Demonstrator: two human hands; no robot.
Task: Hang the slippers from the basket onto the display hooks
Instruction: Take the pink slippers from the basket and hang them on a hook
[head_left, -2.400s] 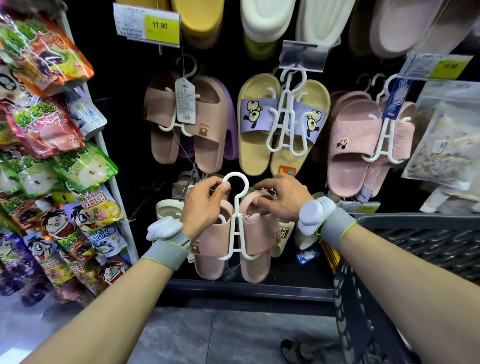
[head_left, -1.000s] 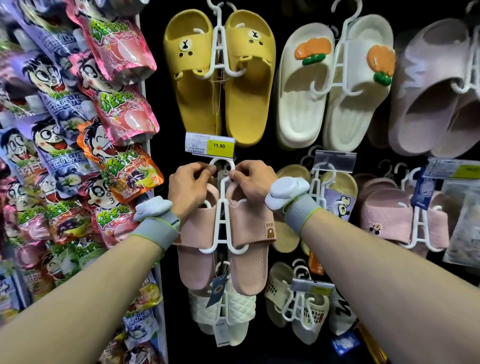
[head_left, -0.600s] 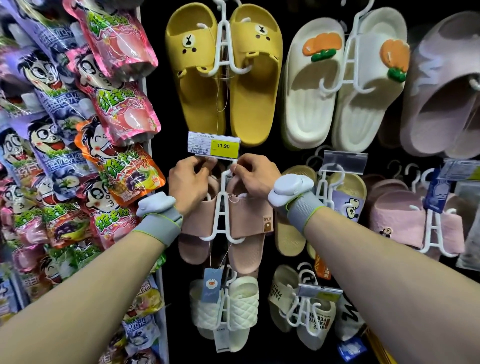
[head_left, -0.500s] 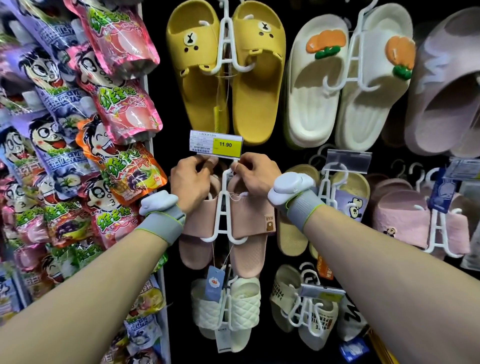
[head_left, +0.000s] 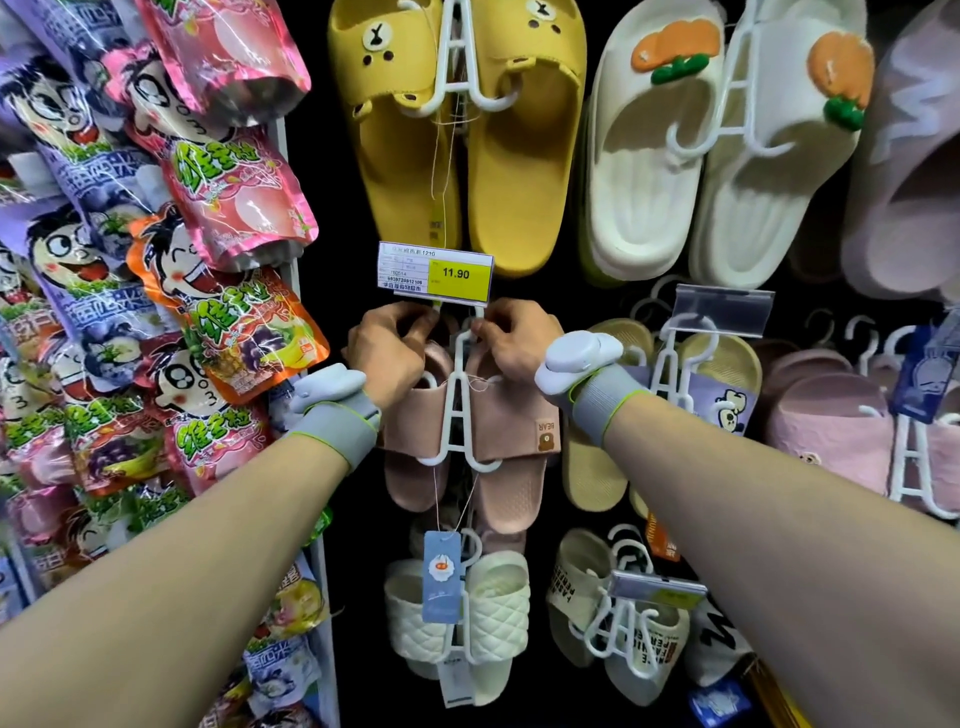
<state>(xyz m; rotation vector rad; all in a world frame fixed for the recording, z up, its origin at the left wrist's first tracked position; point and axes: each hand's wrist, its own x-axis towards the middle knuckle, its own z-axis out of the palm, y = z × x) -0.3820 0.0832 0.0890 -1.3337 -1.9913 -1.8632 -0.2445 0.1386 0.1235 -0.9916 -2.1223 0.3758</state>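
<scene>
Both hands, left (head_left: 387, 348) and right (head_left: 514, 340), pinching white hanger (head_left: 456, 410) top; pink slippers (head_left: 511, 436) probably light, soft foam; stiff hanger neck likely best hold.

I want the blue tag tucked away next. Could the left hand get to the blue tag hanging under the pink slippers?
Probably yes. The blue tag dangles in the open below the pink slippers, with nothing in front of it. But the left hand is gripping the white hanger top under the price label and must let go first.
</scene>
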